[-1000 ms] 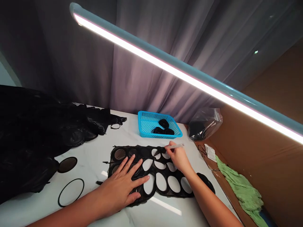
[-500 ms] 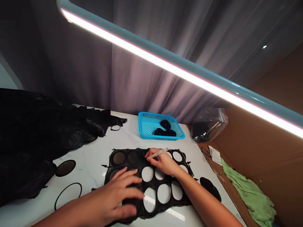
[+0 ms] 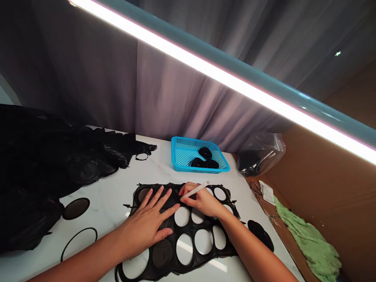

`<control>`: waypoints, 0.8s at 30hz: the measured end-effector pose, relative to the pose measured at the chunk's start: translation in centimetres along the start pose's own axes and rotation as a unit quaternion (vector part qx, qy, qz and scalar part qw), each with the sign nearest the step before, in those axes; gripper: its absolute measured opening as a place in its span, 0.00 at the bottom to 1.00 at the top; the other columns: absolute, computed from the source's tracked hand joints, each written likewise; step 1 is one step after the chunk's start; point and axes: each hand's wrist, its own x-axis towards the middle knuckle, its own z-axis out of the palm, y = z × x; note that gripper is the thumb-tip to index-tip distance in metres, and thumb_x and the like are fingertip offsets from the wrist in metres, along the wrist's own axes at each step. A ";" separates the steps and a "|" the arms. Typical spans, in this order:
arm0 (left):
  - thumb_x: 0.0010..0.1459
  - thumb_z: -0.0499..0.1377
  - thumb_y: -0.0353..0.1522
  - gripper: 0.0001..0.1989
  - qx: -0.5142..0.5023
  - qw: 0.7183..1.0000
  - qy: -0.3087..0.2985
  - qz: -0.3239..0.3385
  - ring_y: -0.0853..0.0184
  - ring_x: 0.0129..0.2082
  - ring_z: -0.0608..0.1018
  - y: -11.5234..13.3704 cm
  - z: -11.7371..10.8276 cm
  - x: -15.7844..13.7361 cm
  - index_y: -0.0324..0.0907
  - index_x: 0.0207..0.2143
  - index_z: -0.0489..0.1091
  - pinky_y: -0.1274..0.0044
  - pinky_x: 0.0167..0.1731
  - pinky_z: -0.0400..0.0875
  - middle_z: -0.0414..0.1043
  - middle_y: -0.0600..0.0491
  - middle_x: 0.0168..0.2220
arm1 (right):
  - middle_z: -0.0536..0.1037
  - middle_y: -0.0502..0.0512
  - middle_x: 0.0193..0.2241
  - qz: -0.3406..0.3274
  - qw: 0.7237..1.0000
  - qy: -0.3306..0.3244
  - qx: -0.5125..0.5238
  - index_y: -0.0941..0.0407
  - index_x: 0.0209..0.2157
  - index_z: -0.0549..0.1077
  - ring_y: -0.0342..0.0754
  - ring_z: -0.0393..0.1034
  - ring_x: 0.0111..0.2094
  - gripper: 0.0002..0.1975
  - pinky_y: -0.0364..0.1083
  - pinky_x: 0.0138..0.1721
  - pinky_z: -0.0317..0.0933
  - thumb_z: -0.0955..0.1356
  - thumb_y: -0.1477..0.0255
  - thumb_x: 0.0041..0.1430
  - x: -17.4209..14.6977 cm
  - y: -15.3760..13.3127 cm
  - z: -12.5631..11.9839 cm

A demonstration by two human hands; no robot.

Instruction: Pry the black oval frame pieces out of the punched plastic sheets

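Note:
A black rubbery sheet (image 3: 190, 228) with rows of round holes lies on the white table. Some holes show white through them, while others hold dark discs (image 3: 162, 252). My left hand (image 3: 147, 221) rests flat over the sheet's left side, fingers spread and holding nothing. Pinched in my right hand (image 3: 201, 201) is a slim whitish pen-like tool (image 3: 196, 190), slanting up to the right. Its lower tip meets the sheet's upper middle, partly hidden by my fingers. I cannot make out what kind of tool it is.
A big black heap (image 3: 44, 168) covers the left side, near a loose dark disc (image 3: 75, 208) and a thin black ring (image 3: 96, 235). Behind the sheet stands a blue basket (image 3: 173, 156) with black pieces. To the right are a black oval piece (image 3: 261, 235), a plastic bag (image 3: 258, 156) and green cloth (image 3: 311, 239).
My left hand has moved up and settled flat on the sheet, uncovering its lower left holes. My right hand stays at about the same spot with the tool. The view has shifted slightly.

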 end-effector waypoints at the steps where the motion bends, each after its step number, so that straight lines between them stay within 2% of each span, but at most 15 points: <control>1: 0.64 0.57 0.44 0.31 -0.001 1.000 -0.002 -0.001 0.44 0.68 0.47 0.1 -0.1 0.0 0.59 0.67 0.49 0.48 0.60 0.50 0.41 0.48 0.70 | 0.74 0.50 0.36 -0.002 1.000 0.000 -0.005 0.55 0.31 0.71 0.45 0.69 0.38 0.04 0.44 0.41 0.61 0.68 0.75 0.61 0.0 0.0 -0.1; 4: 0.65 0.56 0.44 0.31 -0.007 1.000 -0.003 -0.003 0.44 0.68 0.47 0.1 -0.1 0.1 0.60 0.67 0.49 0.47 0.60 0.49 0.40 0.49 0.71 | 0.74 0.51 0.36 -0.019 0.999 0.001 -0.032 0.55 0.31 0.70 0.45 0.69 0.38 0.05 0.44 0.41 0.62 0.68 0.75 0.62 -0.2 -0.3 0.0; 8: 0.64 0.56 0.44 0.31 -0.023 1.000 0.003 -0.008 0.44 0.68 0.47 0.0 0.1 0.1 0.60 0.67 0.50 0.47 0.61 0.48 0.39 0.51 0.71 | 0.75 0.55 0.38 -0.059 0.990 0.009 -0.128 0.55 0.33 0.70 0.47 0.69 0.39 0.04 0.45 0.41 0.63 0.65 0.75 0.64 -0.8 -0.6 2.0; 11: 0.64 0.56 0.45 0.30 -0.026 1.000 -0.001 -0.011 0.44 0.68 0.47 0.2 -0.2 -0.1 0.60 0.66 0.51 0.48 0.61 0.47 0.41 0.51 0.70 | 0.76 0.57 0.36 -0.064 0.975 0.073 -0.201 0.55 0.36 0.70 0.50 0.69 0.39 0.07 0.47 0.40 0.63 0.62 0.77 0.65 -1.1 0.1 3.0; 13: 0.65 0.55 0.45 0.29 -0.025 1.000 -0.002 -0.013 0.44 0.68 0.47 0.3 -0.4 -0.2 0.59 0.66 0.52 0.48 0.61 0.48 0.41 0.50 0.70 | 0.77 0.57 0.34 -0.026 0.966 0.167 -0.195 0.55 0.35 0.70 0.50 0.71 0.36 0.08 0.47 0.37 0.63 0.60 0.75 0.65 -1.3 1.1 2.0; 15: 0.65 0.55 0.45 0.28 -0.022 1.000 0.001 -0.012 0.44 0.68 0.47 0.3 -0.5 -0.3 0.59 0.66 0.53 0.48 0.61 0.49 0.42 0.50 0.70 | 0.78 0.57 0.32 0.043 0.947 0.265 -0.174 0.55 0.33 0.70 0.50 0.71 0.32 0.08 0.47 0.35 0.62 0.60 0.72 0.64 -1.8 2.2 -0.4; 18: 0.65 0.55 0.45 0.29 -0.018 1.000 0.006 -0.005 0.43 0.68 0.47 0.2 -0.4 -0.2 0.59 0.66 0.53 0.48 0.60 0.49 0.43 0.50 0.70 | 0.79 0.57 0.32 0.115 0.927 0.327 -0.144 0.55 0.30 0.70 0.51 0.71 0.30 0.10 0.47 0.33 0.61 0.62 0.66 0.62 -2.5 2.9 -4.0; 21: 0.64 0.55 0.46 0.30 -0.009 1.000 0.016 0.005 0.43 0.68 0.47 -0.3 0.1 -0.4 0.56 0.66 0.54 0.49 0.60 0.50 0.43 0.47 0.70 | 0.80 0.57 0.33 0.125 0.937 0.320 -0.058 0.54 0.26 0.67 0.51 0.72 0.32 0.11 0.46 0.34 0.61 0.64 0.64 0.60 -2.1 1.8 -4.4; 24: 0.65 0.55 0.45 0.31 0.018 0.999 0.045 -0.002 0.47 0.68 0.50 -1.0 0.6 -1.5 0.49 0.67 0.53 0.53 0.62 0.52 0.44 0.43 0.69 | 0.80 0.56 0.34 0.089 0.961 0.261 -0.013 0.54 0.27 0.67 0.50 0.72 0.33 0.10 0.45 0.35 0.61 0.64 0.67 0.61 -0.4 -0.4 -1.3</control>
